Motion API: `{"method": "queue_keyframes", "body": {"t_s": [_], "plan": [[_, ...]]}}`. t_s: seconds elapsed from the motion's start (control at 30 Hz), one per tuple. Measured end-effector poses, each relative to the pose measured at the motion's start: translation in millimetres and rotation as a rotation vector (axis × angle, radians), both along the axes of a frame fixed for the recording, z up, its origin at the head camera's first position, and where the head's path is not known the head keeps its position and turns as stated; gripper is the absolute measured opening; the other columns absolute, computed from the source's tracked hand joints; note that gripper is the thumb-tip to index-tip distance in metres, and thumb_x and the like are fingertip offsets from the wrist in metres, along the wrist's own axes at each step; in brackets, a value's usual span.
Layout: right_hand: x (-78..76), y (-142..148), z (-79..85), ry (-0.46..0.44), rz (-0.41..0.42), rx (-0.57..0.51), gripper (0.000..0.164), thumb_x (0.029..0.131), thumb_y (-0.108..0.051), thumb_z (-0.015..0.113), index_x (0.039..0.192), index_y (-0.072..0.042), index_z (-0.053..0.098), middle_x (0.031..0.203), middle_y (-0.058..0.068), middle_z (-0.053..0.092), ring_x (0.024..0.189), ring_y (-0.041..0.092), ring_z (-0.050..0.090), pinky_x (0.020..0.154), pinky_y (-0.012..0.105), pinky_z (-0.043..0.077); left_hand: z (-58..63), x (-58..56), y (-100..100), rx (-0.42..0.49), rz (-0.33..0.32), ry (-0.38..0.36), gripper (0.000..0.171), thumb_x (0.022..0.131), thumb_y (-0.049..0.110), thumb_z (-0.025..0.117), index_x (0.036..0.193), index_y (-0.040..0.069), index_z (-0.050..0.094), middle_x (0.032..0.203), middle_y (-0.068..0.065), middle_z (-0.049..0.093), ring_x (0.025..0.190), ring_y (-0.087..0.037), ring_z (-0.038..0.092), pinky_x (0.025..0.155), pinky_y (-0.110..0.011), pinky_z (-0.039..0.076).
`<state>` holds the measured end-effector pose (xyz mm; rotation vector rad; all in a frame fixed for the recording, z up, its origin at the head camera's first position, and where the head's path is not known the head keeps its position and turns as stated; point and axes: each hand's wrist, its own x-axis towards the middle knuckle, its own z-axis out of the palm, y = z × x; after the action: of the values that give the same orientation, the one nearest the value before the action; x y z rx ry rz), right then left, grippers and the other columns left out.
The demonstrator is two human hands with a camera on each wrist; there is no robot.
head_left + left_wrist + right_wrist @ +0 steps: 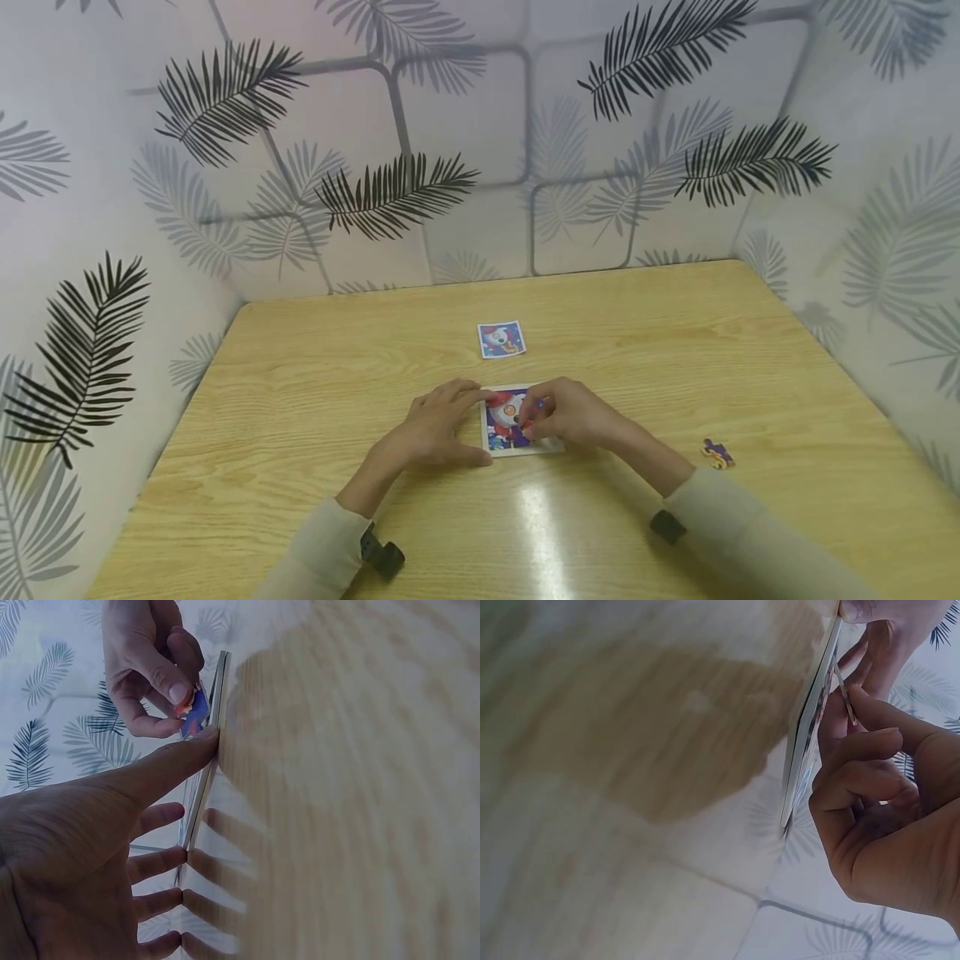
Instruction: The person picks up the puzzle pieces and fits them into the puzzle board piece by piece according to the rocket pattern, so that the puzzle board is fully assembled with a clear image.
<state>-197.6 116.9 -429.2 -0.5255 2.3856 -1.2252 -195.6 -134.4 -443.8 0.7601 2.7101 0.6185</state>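
Observation:
A small framed jigsaw puzzle (525,451) with a white border and a cartoon picture lies flat on the table. My left hand (438,427) rests at its left side with fingers spread; in the left wrist view the thumb (180,759) touches the edge of the board. Over the puzzle's right half, my right hand (573,412) pinches a puzzle piece (196,712) between thumb and finger. That piece is tilted close to the board in the right wrist view, and the hand hides part of the picture in the head view.
Beyond the puzzle lies a small picture card (501,340) with a similar cartoon. A loose purple and yellow puzzle piece (717,454) is on the wooden table (337,358) at the right. A leaf-patterned wall (480,125) stands behind the table.

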Motion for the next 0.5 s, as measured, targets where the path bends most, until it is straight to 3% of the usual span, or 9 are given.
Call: {"method": "queue_keyframes", "body": {"t_s": [0.27, 0.5], "plan": [[0.8, -7.0, -1.5, 0.027, -0.043, 0.114, 0.010, 0.082, -0.007, 0.079, 0.086, -0.013, 0.072, 0.078, 0.001, 0.065, 0.074, 0.017, 0.056, 0.067, 0.030, 0.044, -1.6, 1.6, -1.2, 0.024, -0.007, -0.007, 0.088, 0.076, 0.051, 0.082, 0.151, 0.033, 0.041, 0.157, 0.001, 0.035, 0.148, -0.029, 0.027, 0.113, -0.059, 0.026], [-1.2, -10.6, -2.5, 0.098, -0.016, 0.151, 0.013, 0.081, -0.006, 0.079, 0.082, -0.014, 0.070, 0.075, -0.003, 0.066, 0.072, 0.014, 0.057, 0.068, 0.029, 0.046, -0.6, 0.6, -1.3, 0.018, -0.004, 0.012, 0.086, 0.077, 0.051, 0.082, 0.151, 0.033, 0.042, 0.156, 0.001, 0.035, 0.148, -0.028, 0.028, 0.113, -0.058, 0.027]]}}
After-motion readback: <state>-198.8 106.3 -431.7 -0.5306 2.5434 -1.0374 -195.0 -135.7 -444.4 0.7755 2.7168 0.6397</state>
